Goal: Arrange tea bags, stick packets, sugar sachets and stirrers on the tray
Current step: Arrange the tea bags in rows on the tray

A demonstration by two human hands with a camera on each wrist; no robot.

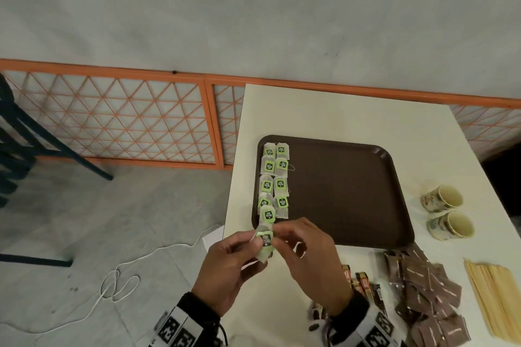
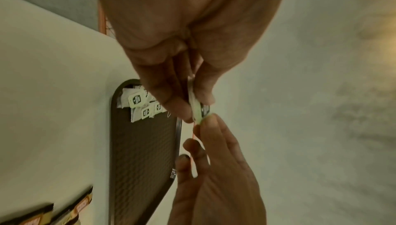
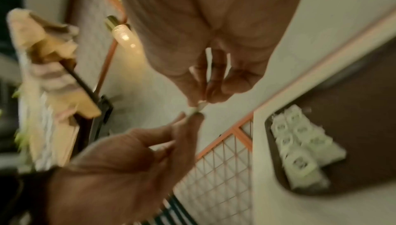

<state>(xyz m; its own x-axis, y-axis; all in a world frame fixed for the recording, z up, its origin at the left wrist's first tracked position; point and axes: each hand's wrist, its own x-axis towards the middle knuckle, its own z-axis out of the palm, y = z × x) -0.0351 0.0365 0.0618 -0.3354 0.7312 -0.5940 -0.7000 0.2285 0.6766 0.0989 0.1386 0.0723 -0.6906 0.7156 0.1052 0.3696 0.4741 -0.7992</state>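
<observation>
— Where's the tea bag (image 1: 265,244)?
— Just off the tray's (image 1: 352,191) near-left corner, pinched by left hand (image 1: 225,270) and right hand (image 1: 310,265).
— Stirrers (image 1: 490,296)?
— Only the head view shows them.

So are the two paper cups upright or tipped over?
Tipped: both paper cups lie on their sides right of the tray, mouths showing.

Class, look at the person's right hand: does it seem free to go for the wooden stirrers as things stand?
Probably not yet. The right hand and left hand both pinch a tea bag. The path to the stirrers looks free, across sachets lying flat on the table.
</observation>
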